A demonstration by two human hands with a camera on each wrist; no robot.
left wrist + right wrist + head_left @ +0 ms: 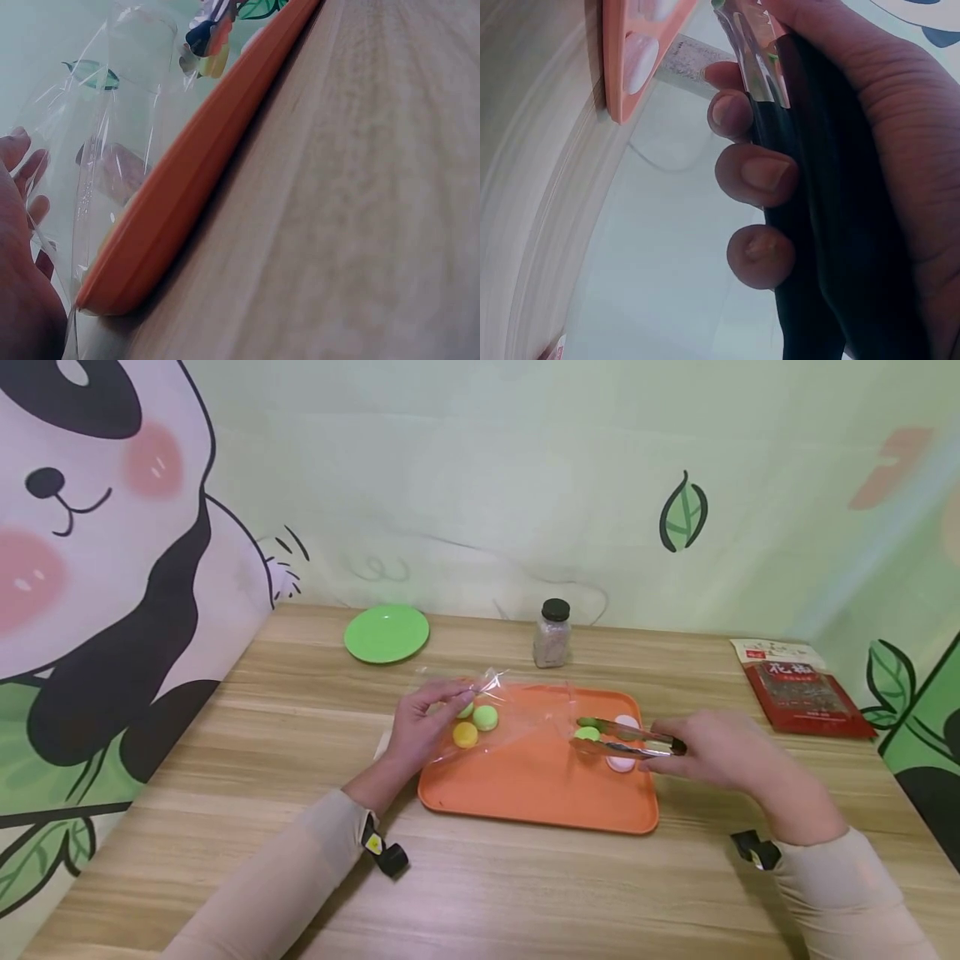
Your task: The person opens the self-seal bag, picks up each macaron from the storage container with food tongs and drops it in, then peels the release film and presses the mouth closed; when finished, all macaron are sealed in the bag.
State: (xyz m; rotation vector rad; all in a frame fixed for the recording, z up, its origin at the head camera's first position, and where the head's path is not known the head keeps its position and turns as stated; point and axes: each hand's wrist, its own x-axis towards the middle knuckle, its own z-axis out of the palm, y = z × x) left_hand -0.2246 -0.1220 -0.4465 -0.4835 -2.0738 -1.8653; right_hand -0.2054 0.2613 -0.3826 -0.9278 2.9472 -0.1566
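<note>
My left hand [420, 727] pinches the edge of a clear plastic bag [528, 714] over the left part of an orange tray [525, 797]. Through the film show green macarons [486, 718] and a yellow macaron [465, 735]; whether all lie inside the bag I cannot tell. In my right hand [712, 747] is a pair of tongs [637, 752], its dark handles [780, 172] gripped by curled fingers in the right wrist view. Between the tongs' tips sits a green macaron [587, 734], near the bag's right end. Pale pink macarons [621, 764] lie at the tray's right side, partly behind the tongs.
A green plate [387, 633] stands at the back left of the wooden table [300, 860]. Behind the tray is a glass jar with a black lid [552, 635]. A red packet [806, 689] lies at the back right, near the painted wall.
</note>
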